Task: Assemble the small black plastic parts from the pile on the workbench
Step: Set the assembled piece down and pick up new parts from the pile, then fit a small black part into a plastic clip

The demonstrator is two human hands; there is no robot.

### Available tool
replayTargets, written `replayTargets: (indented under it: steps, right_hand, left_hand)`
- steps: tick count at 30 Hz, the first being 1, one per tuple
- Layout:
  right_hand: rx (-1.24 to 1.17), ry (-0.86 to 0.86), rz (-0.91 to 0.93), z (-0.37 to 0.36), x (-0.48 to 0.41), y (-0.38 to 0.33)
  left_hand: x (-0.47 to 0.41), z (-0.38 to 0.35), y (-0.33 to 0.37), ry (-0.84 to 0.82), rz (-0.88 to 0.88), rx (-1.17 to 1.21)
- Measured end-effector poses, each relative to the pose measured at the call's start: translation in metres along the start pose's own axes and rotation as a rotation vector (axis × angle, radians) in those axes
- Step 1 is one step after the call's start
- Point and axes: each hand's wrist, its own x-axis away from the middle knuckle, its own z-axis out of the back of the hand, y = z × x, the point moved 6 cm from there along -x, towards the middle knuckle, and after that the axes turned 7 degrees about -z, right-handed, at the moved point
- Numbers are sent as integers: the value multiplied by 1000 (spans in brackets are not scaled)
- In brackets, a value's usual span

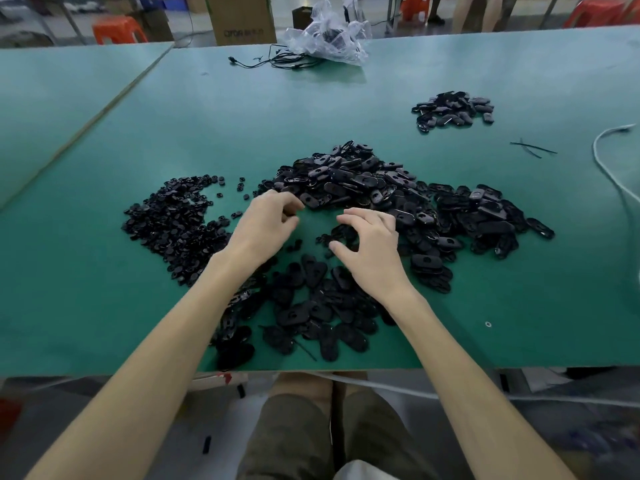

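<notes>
Black plastic parts heaped at the centre of the green workbench: oval shells form the main pile, small round pieces spread to its left, and flat teardrop-shaped pieces lie toward the near edge. A smaller heap lies well apart, at far right. Left hand: fingers curled, tips close to the thumb at the pile's near edge; whether they pinch a part cannot be told. Right hand: fingers arched over loose parts, grasp likewise not discernible. Clear plastic bag and black cable at the far edge.
</notes>
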Motion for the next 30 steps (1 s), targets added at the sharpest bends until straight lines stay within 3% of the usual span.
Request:
replayTargets:
  steps: [5, 13, 24, 27, 30]
  right_hand:
    - [58, -9, -27, -4, 0, 3]
    - [-73, 5, -25, -1, 2, 3]
    - [-286, 18, -84, 4, 4, 6]
    - [-324, 16, -87, 4, 4, 8]
    - [-373, 30, -82, 5, 5, 7]
  left_hand:
    - [5, -8, -5, 15, -21, -42]
    - [1, -6, -11, 78, 48, -126]
    - [8, 1, -9, 186, 0, -34]
    - [11, 3, -5, 230, 12, 59]
    - [14, -2, 3, 226, 18, 321]
